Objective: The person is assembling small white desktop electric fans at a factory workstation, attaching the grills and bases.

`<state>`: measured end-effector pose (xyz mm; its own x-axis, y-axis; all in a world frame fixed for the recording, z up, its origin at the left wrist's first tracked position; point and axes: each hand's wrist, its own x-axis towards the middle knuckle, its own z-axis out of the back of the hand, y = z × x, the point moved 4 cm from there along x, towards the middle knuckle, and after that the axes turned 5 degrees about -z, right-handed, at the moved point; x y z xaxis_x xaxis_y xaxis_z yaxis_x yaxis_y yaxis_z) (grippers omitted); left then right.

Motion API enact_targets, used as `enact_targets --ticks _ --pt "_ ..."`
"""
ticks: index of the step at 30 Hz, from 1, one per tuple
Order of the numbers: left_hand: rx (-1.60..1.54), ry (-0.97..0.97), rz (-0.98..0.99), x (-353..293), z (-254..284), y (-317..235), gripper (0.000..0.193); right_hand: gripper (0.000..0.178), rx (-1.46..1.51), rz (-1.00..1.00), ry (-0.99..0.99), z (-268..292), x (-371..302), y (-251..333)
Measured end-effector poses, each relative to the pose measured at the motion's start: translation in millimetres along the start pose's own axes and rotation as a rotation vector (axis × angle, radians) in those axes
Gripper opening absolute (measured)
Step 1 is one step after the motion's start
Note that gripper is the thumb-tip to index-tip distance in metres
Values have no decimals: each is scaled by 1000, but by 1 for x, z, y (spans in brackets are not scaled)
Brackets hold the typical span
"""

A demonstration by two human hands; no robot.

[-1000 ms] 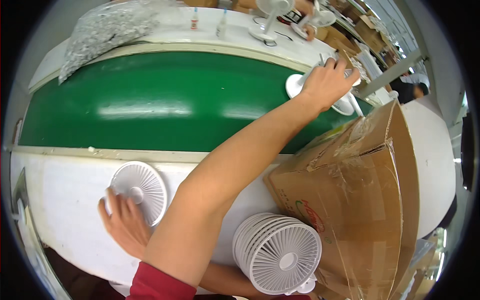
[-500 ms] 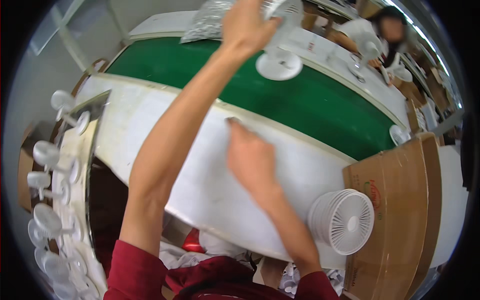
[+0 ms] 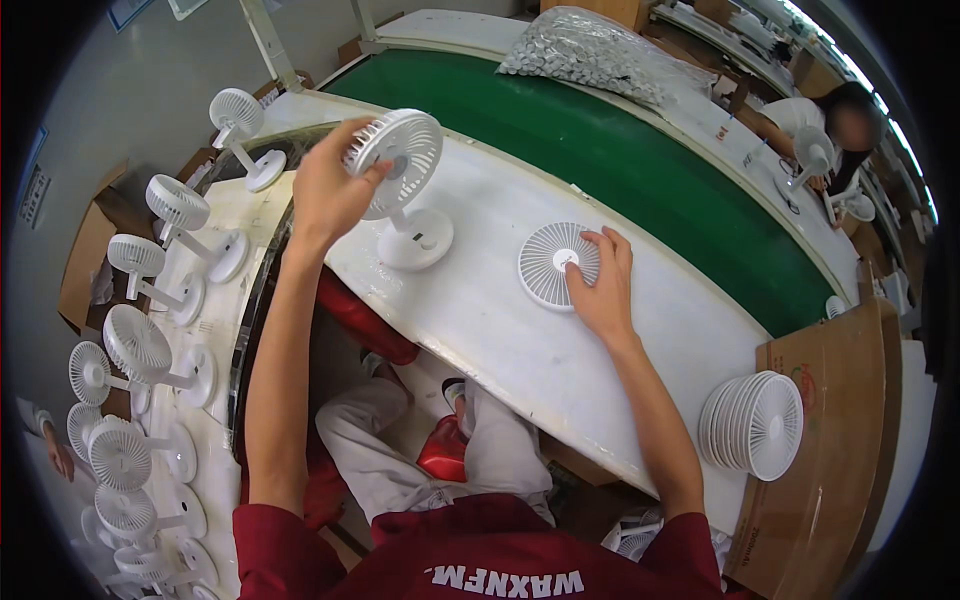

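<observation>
A white desk fan (image 3: 415, 238) stands on its round base on the white table, left of centre. My left hand (image 3: 335, 185) is closed around the rim of its head, thumb across the front. To the right, a round white fan grille (image 3: 548, 262) with radial slats lies on the table. My right hand (image 3: 605, 285) grips its right edge, thumb near the hub and fingers over the far rim. Part of the grille is hidden under that hand.
A stack of several grilles (image 3: 775, 425) rests by a cardboard box (image 3: 825, 450) at the right. Several fans (image 3: 135, 345) line the left bench. Beyond the table runs a green conveyor belt (image 3: 450, 90), with a bag of small white parts (image 3: 600, 60) and a co-worker (image 3: 800, 120) behind.
My left hand has come back from over the green belt, bringing the fan onto the white table. My right hand now grips a grille. The view has shifted left.
</observation>
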<state>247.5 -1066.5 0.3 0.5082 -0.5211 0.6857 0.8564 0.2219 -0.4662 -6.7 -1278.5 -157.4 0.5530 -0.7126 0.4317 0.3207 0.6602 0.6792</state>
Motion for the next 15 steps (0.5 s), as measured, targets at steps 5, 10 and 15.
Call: enact_targets --ticks 5,10,15 --pt "109 85 54 -20 -14 -19 44 70 -193 136 84 2 -6 2" --pt "84 11 -2 -23 -23 -20 45 90 -466 125 412 22 -15 33" --pt "7 -47 -2 -27 -30 -17 49 105 -562 120 534 28 -19 45"
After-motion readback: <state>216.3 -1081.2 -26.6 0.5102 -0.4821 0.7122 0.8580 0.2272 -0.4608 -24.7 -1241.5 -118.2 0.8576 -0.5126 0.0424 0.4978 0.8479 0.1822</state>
